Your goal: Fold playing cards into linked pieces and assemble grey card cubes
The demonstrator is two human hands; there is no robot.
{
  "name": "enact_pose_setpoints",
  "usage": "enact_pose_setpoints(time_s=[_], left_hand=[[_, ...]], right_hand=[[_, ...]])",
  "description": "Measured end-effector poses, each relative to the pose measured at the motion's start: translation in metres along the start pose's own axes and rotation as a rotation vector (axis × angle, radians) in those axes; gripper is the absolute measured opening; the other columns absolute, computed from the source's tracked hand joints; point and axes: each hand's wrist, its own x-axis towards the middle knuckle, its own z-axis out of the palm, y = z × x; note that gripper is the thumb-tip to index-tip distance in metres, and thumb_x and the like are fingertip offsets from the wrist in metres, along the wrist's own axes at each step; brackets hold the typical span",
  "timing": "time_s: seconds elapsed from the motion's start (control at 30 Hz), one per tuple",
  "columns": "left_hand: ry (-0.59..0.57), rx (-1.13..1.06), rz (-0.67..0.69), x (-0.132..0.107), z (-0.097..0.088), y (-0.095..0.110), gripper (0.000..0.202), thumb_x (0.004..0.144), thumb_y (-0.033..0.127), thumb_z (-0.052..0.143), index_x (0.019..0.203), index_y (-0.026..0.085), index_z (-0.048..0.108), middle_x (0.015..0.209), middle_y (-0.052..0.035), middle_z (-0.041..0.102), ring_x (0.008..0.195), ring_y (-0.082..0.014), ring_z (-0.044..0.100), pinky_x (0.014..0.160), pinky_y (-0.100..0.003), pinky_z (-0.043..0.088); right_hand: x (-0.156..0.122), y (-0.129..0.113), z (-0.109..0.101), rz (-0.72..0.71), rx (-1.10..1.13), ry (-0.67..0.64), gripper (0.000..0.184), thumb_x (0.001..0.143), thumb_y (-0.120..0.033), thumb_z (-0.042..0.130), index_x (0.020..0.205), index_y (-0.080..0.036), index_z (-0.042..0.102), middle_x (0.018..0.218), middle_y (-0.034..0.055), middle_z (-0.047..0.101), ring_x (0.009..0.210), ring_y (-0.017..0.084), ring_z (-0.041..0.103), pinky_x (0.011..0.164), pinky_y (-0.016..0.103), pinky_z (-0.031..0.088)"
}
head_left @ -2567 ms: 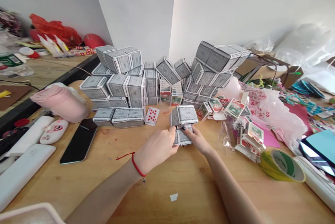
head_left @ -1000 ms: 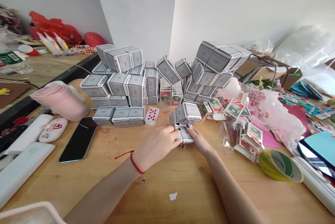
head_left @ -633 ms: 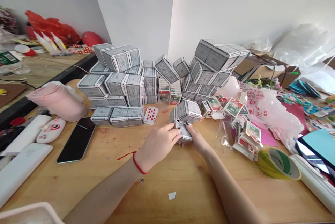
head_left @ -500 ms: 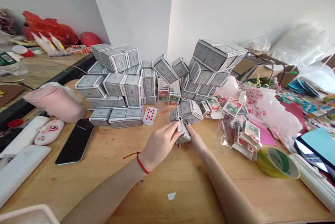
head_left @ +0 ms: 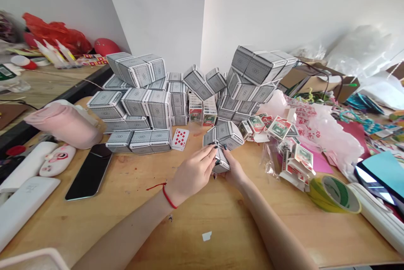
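Note:
Between my hands is a block folded from playing cards [head_left: 229, 134], several cubes joined, with grey patterned card backs outward. My left hand [head_left: 195, 173], a red string at its wrist, lies with its fingertips on the block's near left cube. My right hand [head_left: 234, 168] grips the near cube from the right, thumb on top; its other fingers are hidden beneath. Beyond stand stacks of like card blocks, one group at left [head_left: 147, 108] and another at right [head_left: 252, 78]. A ten of diamonds card [head_left: 180, 139] lies face up left of the block.
Opened card boxes [head_left: 279, 128] and a roll of yellow tape [head_left: 334, 194] lie at right, near a crumpled plastic bag [head_left: 331, 129]. On the left are a black phone [head_left: 89, 172], a pink roll [head_left: 65, 122] and white cases [head_left: 27, 209]. A paper scrap [head_left: 206, 236] lies in front.
My left hand's fingers have straightened and now lie flatter along the block's near left side. My right hand keeps its hold. The camera view has shifted slightly.

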Motion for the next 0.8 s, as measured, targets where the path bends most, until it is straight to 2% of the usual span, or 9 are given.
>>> enact_pose_setpoints(time_s=[0.27,0.4,0.6,0.8], left_hand=[[0.106,-0.101,-0.077,0.002,0.001,-0.001,0.027,0.086,0.022,0.047,0.107,0.014,0.061,0.113,-0.0098,0.065,0.104,-0.0183,0.062,0.092,-0.033,0.052],[0.095,-0.135,-0.074,0.001,0.004,-0.002,0.028,0.087,0.023,0.046,0.111,0.016,0.059,0.116,-0.0090,0.063,0.106,-0.0182,0.060,0.094,-0.034,0.051],[0.028,-0.113,-0.062,-0.004,0.012,-0.001,0.055,0.078,0.037,0.059,0.127,0.017,0.043,0.129,-0.0112,0.053,0.120,-0.0230,0.049,0.100,-0.039,0.046],[0.113,-0.110,-0.094,-0.008,0.022,-0.002,0.045,0.080,0.029,0.058,0.122,0.018,0.046,0.125,-0.0107,0.056,0.118,-0.0217,0.051,0.100,-0.040,0.045]], right_hand=[[-0.001,-0.001,0.003,0.014,-0.001,0.002,0.041,0.080,-0.056,0.048,0.091,-0.019,0.061,0.061,0.0015,0.066,0.047,0.015,0.059,0.042,0.025,0.044],[-0.002,-0.002,0.004,0.033,0.003,0.011,0.042,0.081,-0.056,0.045,0.086,-0.019,0.063,0.061,0.0023,0.066,0.047,0.015,0.059,0.043,0.025,0.043],[-0.003,-0.004,0.007,0.031,0.176,0.173,0.032,0.084,-0.046,0.046,0.090,-0.019,0.063,0.076,0.0029,0.070,0.065,0.017,0.065,0.054,0.026,0.048],[-0.006,-0.006,0.013,0.053,0.100,0.122,0.036,0.083,-0.049,0.044,0.081,-0.018,0.063,0.064,0.0026,0.068,0.044,0.014,0.056,0.044,0.026,0.045]])
